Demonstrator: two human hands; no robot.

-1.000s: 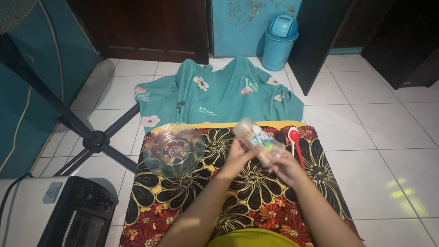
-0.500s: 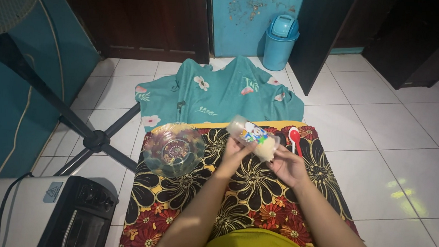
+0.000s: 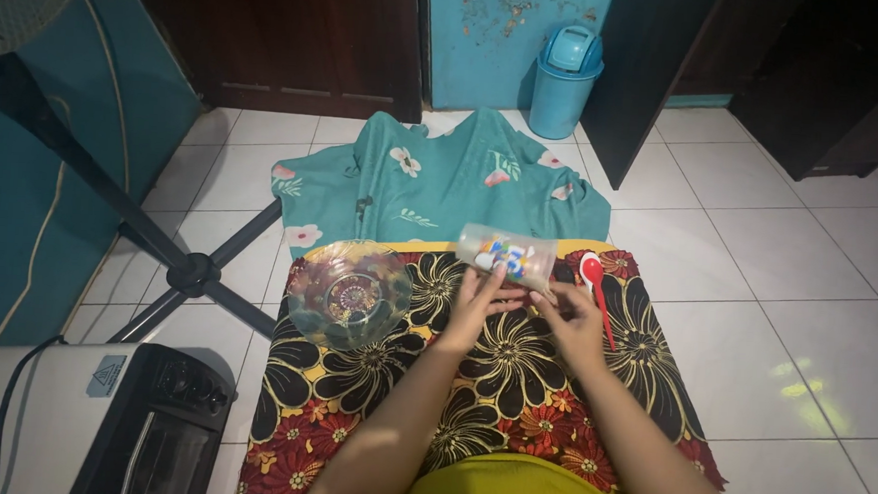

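I see both hands, left hand (image 3: 478, 304) and right hand (image 3: 576, 316), grasping 1 clear plastic cup of coloured bits (image 3: 507, 255), tipped sideways, round clear glass bowl (image 3: 348, 292) just left, on black floral mat (image 3: 513, 371)

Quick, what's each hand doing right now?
Left hand: closed on the clear cup, which lies sideways.
Right hand: fingers on the cup's lower end, gripping it too.

One clear cup (image 3: 507, 256), one glass bowl (image 3: 349, 290), one red spoon (image 3: 593, 280), two cloths (image 3: 442, 182)
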